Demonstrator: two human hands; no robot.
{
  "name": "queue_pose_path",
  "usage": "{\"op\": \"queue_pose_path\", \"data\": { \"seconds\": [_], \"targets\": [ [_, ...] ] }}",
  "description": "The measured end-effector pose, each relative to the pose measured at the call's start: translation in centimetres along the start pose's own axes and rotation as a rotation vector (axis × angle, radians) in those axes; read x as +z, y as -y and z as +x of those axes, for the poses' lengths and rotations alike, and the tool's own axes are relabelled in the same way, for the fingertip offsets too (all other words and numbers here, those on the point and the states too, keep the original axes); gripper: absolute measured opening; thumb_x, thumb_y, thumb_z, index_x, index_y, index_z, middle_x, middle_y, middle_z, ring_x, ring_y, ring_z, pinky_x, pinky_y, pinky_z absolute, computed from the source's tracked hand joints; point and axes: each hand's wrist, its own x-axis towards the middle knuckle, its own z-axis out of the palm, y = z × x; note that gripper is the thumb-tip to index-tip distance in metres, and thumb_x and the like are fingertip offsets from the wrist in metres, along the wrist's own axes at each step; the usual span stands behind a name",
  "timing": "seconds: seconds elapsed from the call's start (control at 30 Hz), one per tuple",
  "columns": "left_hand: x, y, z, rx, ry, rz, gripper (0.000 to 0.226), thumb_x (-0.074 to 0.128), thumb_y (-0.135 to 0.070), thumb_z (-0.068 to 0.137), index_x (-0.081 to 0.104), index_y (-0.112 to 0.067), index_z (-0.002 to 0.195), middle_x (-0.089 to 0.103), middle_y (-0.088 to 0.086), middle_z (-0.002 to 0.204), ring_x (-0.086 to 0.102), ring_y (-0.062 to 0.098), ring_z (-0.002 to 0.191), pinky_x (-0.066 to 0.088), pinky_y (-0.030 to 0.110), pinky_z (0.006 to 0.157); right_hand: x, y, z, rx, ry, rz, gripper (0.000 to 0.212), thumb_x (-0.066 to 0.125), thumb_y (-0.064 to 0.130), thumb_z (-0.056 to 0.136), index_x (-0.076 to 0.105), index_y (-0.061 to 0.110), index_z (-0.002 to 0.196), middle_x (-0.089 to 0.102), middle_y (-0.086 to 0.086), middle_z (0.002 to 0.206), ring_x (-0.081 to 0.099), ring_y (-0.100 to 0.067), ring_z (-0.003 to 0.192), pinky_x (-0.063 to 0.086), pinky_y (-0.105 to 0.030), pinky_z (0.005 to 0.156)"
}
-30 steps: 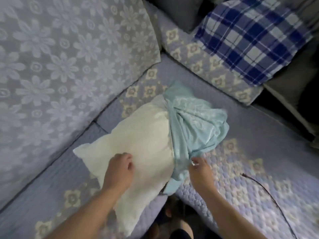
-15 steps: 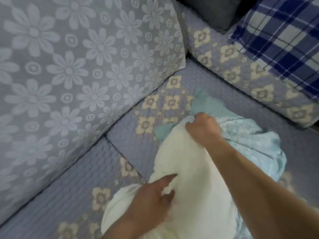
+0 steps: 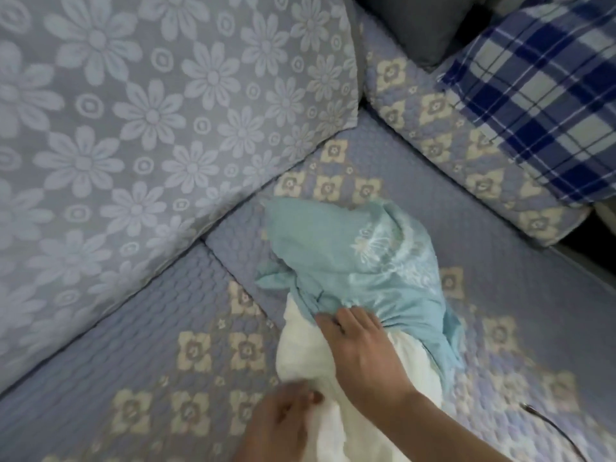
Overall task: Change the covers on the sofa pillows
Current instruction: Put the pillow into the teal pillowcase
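While half inside bunched teal cover [image 3: 366,261], white pillow [image 3: 333,378] looks crumpled.

cover [image 3: 363,278]: pale teal, white embroidery | pillow [image 3: 336,388]: cream | cushion [image 3: 540,105]: blue-white plaid | backrest [image 3: 133,128]: grey-blue, daisies

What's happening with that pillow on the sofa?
A person is working a light blue embroidered pillow cover over a white pillow insert on the quilted sofa seat. The right hand lies at the cover's bunched edge; the left hand grips the insert's near end. Only the far end is covered.
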Motion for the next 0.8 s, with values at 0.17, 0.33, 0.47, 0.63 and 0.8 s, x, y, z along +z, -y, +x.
{"op": "queue_pose_path", "data": {
  "seconds": [0.17, 0.33, 0.47, 0.63, 0.8],
  "targets": [
    [-3.5, 3.2, 6.9, 0.166, -0.483, 0.175, 0.042, 0.066, -0.024, 0.091, 0.055, -0.027, 0.131, 0.052, -0.007, 0.124, 0.056, 0.015, 0.113, 0.048, 0.031, 0.093, 0.6, 0.0, -2.9, -0.143, -0.069, 0.445, 0.059, 0.051, -0.007, 0.077, 0.064, 0.020, 0.128, 0.068, 0.003, 0.117, 0.061, -0.015, 0.109, 0.048, -0.026, 0.096],
    [-4.6, 3.1, 13.5, 0.200, -0.222, 0.549, 0.036, 0.069, -0.016, 0.083, 0.062, -0.013, 0.118, 0.059, 0.011, 0.128, 0.062, 0.034, 0.111, 0.054, 0.043, 0.086, 3.5, -6.9, -6.9, 0.634, -0.384, 0.477, 0.039, 0.051, -0.005, 0.085, 0.065, 0.021, 0.111, 0.060, 0.006, 0.113, 0.062, -0.019, 0.101, 0.049, -0.020, 0.082],
    [-5.1, 4.0, 14.7, -0.009, -0.412, 0.417, 0.011, 0.064, -0.016, 0.087, 0.054, -0.018, 0.082, 0.066, 0.013, 0.090, 0.064, 0.036, 0.083, 0.044, 0.038, 0.064, 7.6, -10.4, -9.3, 0.871, -0.051, 0.410, 0.059, 0.066, 0.014, 0.085, 0.048, 0.024, 0.140, 0.050, -0.004, 0.137, 0.055, -0.030, 0.116, 0.049, -0.041, 0.089],
    [-2.5, 3.2, 11.8, -0.059, -0.508, -0.302, 0.012, 0.060, -0.007, 0.097, 0.064, -0.018, 0.099, 0.069, -0.001, 0.087, 0.067, 0.025, 0.087, 0.049, 0.031, 0.072, 10.3, -10.5, -8.7, 0.734, 0.188, 0.688, 0.093, 0.072, 0.014, 0.077, 0.024, 0.031, 0.155, 0.039, 0.007, 0.150, 0.046, -0.021, 0.133, 0.043, -0.038, 0.106],
    [-1.9, 4.1, 8.5, -0.008, -0.316, -0.133, 0.036, 0.065, -0.005, 0.093, 0.057, -0.029, 0.119, 0.068, -0.019, 0.103, 0.067, 0.000, 0.095, 0.050, 0.018, 0.075, 13.3, -10.4, -12.0, 0.745, 0.114, 1.031, 0.122, 0.083, 0.014, 0.068, 0.006, 0.052, 0.154, 0.043, 0.012, 0.148, 0.047, -0.013, 0.136, 0.047, -0.039, 0.106]
  ]
}}
